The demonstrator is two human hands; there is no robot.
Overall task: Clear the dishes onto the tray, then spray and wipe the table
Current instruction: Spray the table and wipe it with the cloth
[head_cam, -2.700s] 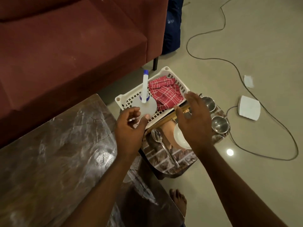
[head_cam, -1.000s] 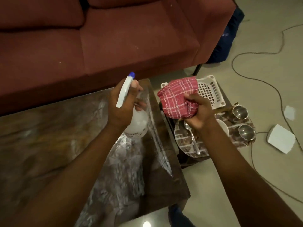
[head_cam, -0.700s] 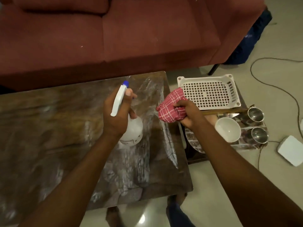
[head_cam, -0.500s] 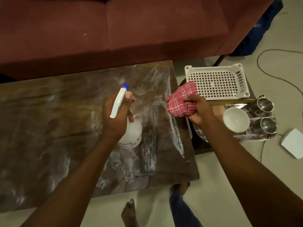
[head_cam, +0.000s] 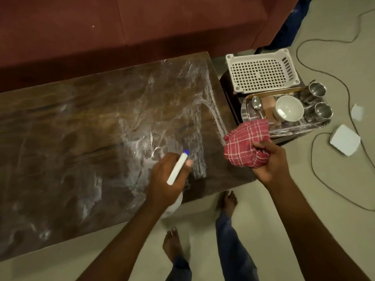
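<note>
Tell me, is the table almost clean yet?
Partly. Done: the bowl, spoon and two cups sit on the tray, off the table. In hand: the left hand holds the spray bottle over the table, the right hand grips the cloth near its edge. Left: spraying and wiping; the cloth looks lifted off the table.

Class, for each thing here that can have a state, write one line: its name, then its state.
Spray bottle, gripped by the left hand.
Cloth, bunched, gripped by the right hand.
Table, streaked with whitish smears.
Bowl, upright on the tray.
Steel cups, both upright.
Spoon, lying on the tray.
</note>
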